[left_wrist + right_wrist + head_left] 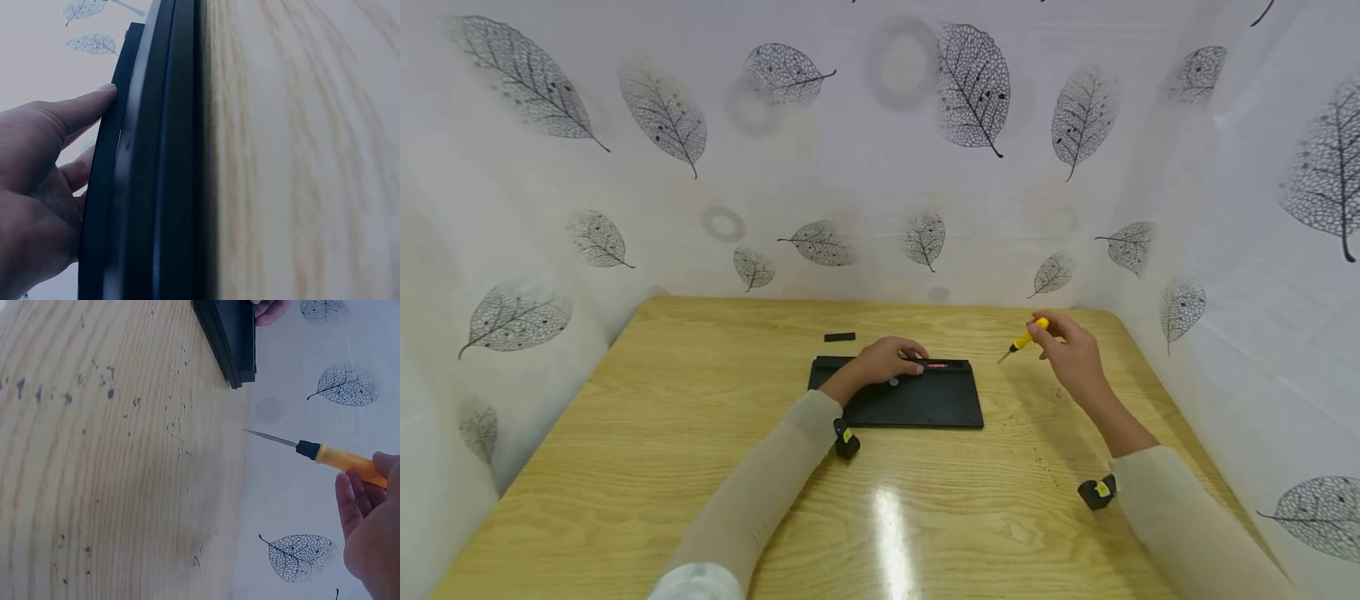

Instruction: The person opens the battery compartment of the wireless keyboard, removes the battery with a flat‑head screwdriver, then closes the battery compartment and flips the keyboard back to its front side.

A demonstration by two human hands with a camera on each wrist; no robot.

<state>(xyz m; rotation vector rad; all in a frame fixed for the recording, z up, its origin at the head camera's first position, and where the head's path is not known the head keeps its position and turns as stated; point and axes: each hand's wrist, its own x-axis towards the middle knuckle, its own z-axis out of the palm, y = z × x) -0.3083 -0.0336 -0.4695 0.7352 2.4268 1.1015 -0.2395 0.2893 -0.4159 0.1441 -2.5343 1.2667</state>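
Observation:
A black keyboard (925,404) lies underside up on the table, a slot in its raised back ridge uncovered and a red battery (937,366) showing inside. My left hand (883,360) holds that ridge near its middle, thumb on the front side and fingers over the back; the left wrist view shows the thumb (94,103) against the black edge. To the right of the keyboard, my right hand (1073,354) pinches the yellow handle of a screwdriver (340,459). Its metal tip points down and left, apart from the keyboard.
A small black strip-like cover (839,337) lies behind the keyboard on the wooden table (625,467). Dark specks mark the wood at the right. Leaf-patterned white curtains (865,167) stand at the back and both sides.

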